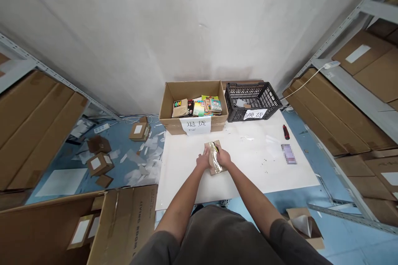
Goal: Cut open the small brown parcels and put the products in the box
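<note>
On the white table (177, 159), taped packet (214, 163) is held between left hand (203, 160) and right hand (223, 157), seemingly mid-handling; steady grip called for.

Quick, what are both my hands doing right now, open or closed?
Left hand: on the package's left edge; grip can't be told.
Right hand: curled at its right edge; can't tell whether it's closed on anything.
</note>
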Tool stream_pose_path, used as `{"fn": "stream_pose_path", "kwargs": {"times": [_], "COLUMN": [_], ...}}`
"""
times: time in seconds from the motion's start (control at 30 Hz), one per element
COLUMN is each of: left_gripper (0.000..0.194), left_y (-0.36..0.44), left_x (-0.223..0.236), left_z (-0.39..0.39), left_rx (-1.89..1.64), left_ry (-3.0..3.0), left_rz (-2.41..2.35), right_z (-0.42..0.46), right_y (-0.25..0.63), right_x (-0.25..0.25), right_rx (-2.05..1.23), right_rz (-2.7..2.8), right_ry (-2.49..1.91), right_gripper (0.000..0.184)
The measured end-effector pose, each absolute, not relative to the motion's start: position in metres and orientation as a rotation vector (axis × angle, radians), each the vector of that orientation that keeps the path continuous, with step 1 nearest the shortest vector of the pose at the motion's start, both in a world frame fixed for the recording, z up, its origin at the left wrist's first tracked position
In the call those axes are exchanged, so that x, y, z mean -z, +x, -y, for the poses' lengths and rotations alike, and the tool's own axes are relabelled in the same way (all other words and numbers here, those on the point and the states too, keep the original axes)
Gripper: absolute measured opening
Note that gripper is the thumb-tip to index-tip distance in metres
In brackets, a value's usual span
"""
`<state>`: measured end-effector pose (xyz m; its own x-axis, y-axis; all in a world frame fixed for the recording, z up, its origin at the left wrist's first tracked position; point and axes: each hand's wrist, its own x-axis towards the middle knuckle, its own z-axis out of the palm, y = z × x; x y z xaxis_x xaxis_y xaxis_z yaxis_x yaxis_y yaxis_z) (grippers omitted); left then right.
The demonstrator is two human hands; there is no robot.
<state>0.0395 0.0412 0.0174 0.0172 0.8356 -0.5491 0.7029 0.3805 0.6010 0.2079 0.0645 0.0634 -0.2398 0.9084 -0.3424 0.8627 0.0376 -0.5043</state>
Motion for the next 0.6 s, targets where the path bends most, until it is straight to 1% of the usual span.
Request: {"fn": "stream_pose_path", "kwargs": {"times": [0.1, 0.3, 0.5, 0.6], "left_gripper": [0.15, 0.15, 0.148, 0.147], "left_y": [0.04, 0.044, 0.041, 0.039], "left_x": [-0.021, -0.042, -0.06, -0.063], "left_z": [-0.04, -0.04, -0.041, -0.042], "left_rx": [-0.131, 0.253, 0.308, 0.318], "left_ry": [1.397, 1.587, 1.612, 1.638], "left_rz": [-1.668, -1.719, -1.704, -1.693], "right_z": [-0.058, -0.053, -0.062, -0.073], "right_y": [0.205, 0.197, 0.19, 0.187], "right_x": [-0.063, -0.069, -0.085, -0.092], "right_rx": [-0.949, -0.925, -0.973, -1.063], "right_rz": [2.171, 2.237, 2.334, 2.373], "right_ry": [-1.924, -1.974, -2.028, -2.057], "right_gripper": [0.057, 0.057, 0.059, 0.066]}}
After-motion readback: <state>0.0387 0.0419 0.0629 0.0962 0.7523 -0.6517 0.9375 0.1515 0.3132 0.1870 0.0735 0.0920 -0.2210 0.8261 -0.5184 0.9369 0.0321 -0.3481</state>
